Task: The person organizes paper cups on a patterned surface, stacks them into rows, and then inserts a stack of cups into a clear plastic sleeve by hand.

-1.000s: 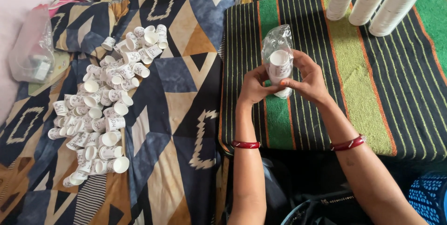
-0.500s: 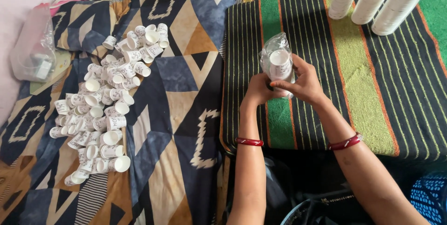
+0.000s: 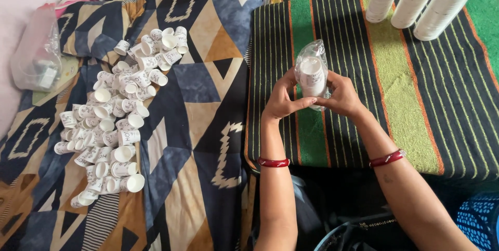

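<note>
While in both hands [image 3: 312, 97]: bagged cups [image 3: 312, 74]

Single head-worn view, looking steeply down at close range over both forearms; the striped cloth [image 3: 416, 90] fills the right half, a patterned bedspread [image 3: 208, 126] lies left of that cloth.

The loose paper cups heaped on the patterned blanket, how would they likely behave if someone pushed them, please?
The small paper cups look thin and light, so a push would probably scatter them. Many lie on their sides, so they may roll in curves. The soft blanket might slow them.
</note>
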